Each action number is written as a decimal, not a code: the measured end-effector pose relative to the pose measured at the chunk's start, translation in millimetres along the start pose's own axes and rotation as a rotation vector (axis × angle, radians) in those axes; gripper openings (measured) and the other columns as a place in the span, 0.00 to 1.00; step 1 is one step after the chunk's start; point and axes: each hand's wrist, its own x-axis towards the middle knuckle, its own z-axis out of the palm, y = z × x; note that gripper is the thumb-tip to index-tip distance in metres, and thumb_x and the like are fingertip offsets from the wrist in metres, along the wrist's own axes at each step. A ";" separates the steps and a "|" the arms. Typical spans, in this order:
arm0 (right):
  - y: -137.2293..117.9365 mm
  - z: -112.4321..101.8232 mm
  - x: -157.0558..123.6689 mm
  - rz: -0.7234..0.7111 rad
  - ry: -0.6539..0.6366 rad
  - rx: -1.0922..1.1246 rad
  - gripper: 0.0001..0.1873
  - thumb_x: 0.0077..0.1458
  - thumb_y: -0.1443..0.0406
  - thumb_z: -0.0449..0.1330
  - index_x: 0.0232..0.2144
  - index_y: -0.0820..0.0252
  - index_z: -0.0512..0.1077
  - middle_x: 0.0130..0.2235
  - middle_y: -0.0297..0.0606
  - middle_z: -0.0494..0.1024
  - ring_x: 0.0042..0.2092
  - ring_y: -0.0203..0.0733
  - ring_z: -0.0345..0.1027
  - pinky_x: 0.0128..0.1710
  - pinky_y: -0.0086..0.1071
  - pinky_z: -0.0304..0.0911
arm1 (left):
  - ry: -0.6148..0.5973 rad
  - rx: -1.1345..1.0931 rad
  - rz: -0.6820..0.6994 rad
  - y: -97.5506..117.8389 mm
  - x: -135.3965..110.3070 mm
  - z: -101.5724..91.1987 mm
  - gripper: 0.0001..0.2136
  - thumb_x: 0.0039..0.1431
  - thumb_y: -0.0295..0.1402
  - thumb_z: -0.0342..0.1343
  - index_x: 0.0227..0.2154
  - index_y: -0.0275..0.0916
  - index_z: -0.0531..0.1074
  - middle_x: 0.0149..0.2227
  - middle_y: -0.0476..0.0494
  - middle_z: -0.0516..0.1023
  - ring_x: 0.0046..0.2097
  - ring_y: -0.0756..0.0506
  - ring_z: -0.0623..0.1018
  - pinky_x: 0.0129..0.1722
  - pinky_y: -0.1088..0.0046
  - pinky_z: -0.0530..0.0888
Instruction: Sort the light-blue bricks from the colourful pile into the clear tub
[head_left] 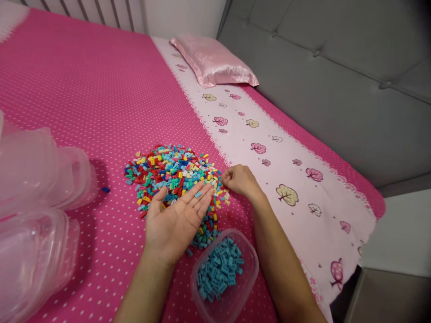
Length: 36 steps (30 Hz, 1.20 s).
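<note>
My left hand is open, palm up, over the near side of a heap of small toy bricks in many colours. One light blue brick lies loose on its outstretched fingers. At the heap's right edge, my right hand has its fingers closed in a pinch; whatever is between them is hidden. Below the two hands, a clear plastic tub stands between my forearms. Inside it are many teal-blue bricks.
Stacked clear plastic tubs stand at the left. A single dark blue brick lies apart beside them. The dotted pink bedspread runs up to a grey padded headboard, with a pink satin pillow at the back.
</note>
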 end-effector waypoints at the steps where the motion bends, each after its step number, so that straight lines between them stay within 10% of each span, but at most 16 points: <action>1: 0.7 -0.3 0.2 0.000 0.007 0.007 0.08 0.43 0.69 0.58 0.25 0.58 0.78 0.27 0.36 0.80 0.31 0.38 0.72 0.31 0.27 0.59 | -0.004 -0.001 -0.002 0.2 0.0 -0.3 0.37 0.57 0.44 0.48 0.62 0.19 0.50 0.58 0.19 0.65 0.60 0.34 0.67 0.56 0.63 0.69; 23: -37.9 -31.6 -41.9 -0.434 -0.013 0.586 0.09 0.48 0.64 0.62 0.32 0.61 0.79 0.28 0.35 0.78 0.26 0.30 0.64 0.27 0.26 0.59 | -0.033 -0.019 -0.007 -0.3 1.6 -1.0 0.37 0.57 0.44 0.47 0.62 0.19 0.51 0.57 0.20 0.67 0.60 0.36 0.67 0.56 0.65 0.70; 36: 13.3 -30.7 -16.7 0.077 0.045 0.011 0.07 0.49 0.68 0.62 0.33 0.57 0.78 0.34 0.38 0.80 0.35 0.38 0.72 0.36 0.30 0.62 | -0.002 -0.004 -0.004 0.3 0.2 -0.5 0.38 0.57 0.44 0.48 0.63 0.19 0.49 0.59 0.19 0.65 0.60 0.34 0.66 0.57 0.63 0.68</action>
